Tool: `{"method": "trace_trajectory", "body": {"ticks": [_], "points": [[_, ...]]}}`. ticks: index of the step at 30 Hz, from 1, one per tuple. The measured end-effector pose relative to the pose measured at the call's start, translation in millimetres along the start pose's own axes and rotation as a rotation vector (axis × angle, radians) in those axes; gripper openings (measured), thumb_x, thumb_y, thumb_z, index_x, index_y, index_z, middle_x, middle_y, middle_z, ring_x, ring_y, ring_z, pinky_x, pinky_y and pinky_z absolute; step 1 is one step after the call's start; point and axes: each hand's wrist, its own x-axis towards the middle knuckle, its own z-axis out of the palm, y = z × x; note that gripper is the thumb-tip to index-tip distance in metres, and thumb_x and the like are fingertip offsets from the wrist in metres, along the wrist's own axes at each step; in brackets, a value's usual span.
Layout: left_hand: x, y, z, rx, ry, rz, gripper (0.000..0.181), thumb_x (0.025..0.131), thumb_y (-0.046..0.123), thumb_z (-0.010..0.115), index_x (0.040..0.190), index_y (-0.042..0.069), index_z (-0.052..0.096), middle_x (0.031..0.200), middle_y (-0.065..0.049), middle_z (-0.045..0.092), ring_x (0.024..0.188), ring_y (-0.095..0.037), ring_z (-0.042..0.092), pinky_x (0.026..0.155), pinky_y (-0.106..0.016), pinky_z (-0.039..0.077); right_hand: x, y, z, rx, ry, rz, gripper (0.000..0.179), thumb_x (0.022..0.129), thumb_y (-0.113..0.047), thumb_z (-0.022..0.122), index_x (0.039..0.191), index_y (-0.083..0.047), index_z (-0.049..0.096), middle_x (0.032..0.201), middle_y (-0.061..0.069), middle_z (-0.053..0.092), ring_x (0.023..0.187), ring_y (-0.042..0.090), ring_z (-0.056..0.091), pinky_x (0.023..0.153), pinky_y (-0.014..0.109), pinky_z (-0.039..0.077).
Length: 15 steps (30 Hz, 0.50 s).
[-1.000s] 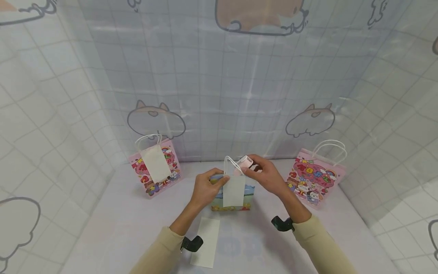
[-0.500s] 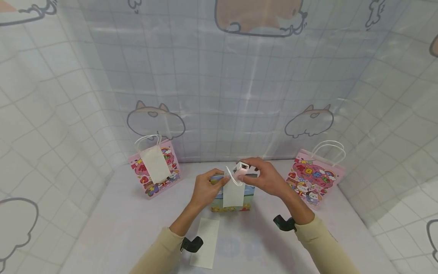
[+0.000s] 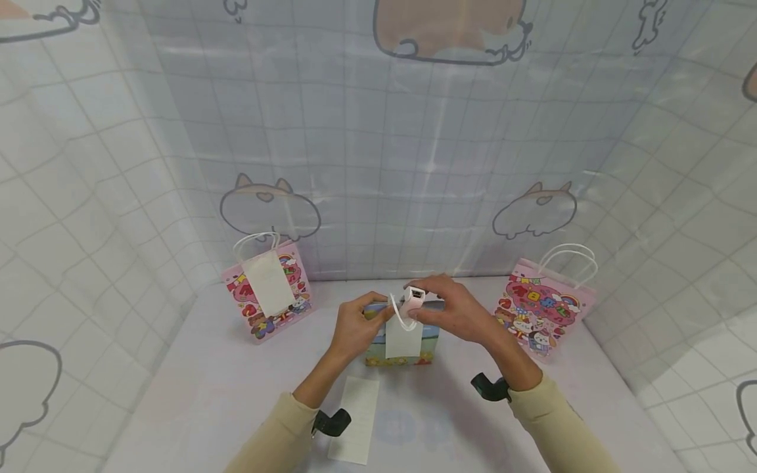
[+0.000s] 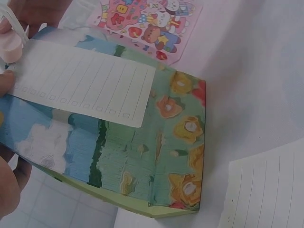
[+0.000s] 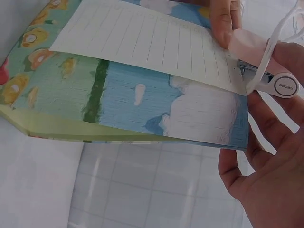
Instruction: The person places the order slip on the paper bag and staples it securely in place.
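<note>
A small gift bag (image 4: 109, 142) with painted flowers and sky stands in the middle of the table. Against its front lies a lined paper slip (image 3: 404, 340). My left hand (image 3: 355, 325) pinches the bag's top edge and the slip between thumb and fingers. In my right hand (image 3: 460, 311) is a pink-and-white stapler (image 5: 285, 86), held between thumb and fingers. Its mouth sits at the top edge of the slip and bag in the right wrist view. The white cord handle (image 5: 273, 47) loops across the stapler and droops over the front of the bag.
A pink cartoon gift bag (image 3: 298, 276) with a blank-looking slip (image 3: 269, 284) on its front stands at left. Another pink bag (image 3: 544, 302) stands at right. A loose lined slip (image 3: 357, 420) lies on the table near my left wrist. Patterned curtains (image 3: 378, 164) enclose the table.
My right hand has brought the stapler down and left onto the bag's top edge, turning it. The cord handle, upright before, now bends forward over the front. My left hand keeps its place.
</note>
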Motion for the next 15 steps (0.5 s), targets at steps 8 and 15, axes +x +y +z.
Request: {"method": "trace_trajectory", "body": {"ticks": [8, 15], "points": [[0.4, 0.6, -0.6, 0.001, 0.000, 0.014, 0.020, 0.088, 0.035, 0.077, 0.101, 0.020, 0.077, 0.093, 0.001, 0.078, 0.040, 0.005, 0.017, 0.057, -0.025, 0.042, 1.9, -0.7, 1.0, -0.075, -0.004, -0.031, 0.045, 0.091, -0.040, 0.074, 0.131, -0.020, 0.066, 0.130, -0.004, 0.064, 0.123, 0.022, 0.054, 0.099, 0.055, 0.047], [0.0, -1.1, -0.8, -0.015, -0.004, 0.037, 0.021, 0.088, 0.033, 0.077, 0.101, 0.017, 0.076, 0.084, -0.001, 0.077, 0.036, 0.005, 0.019, 0.046, -0.024, 0.032, 3.4, -1.7, 1.9, -0.106, -0.020, -0.039, 0.045, 0.092, -0.037, 0.074, 0.133, -0.020, 0.065, 0.131, -0.002, 0.063, 0.123, 0.022, 0.054, 0.099, 0.054, 0.048]]}}
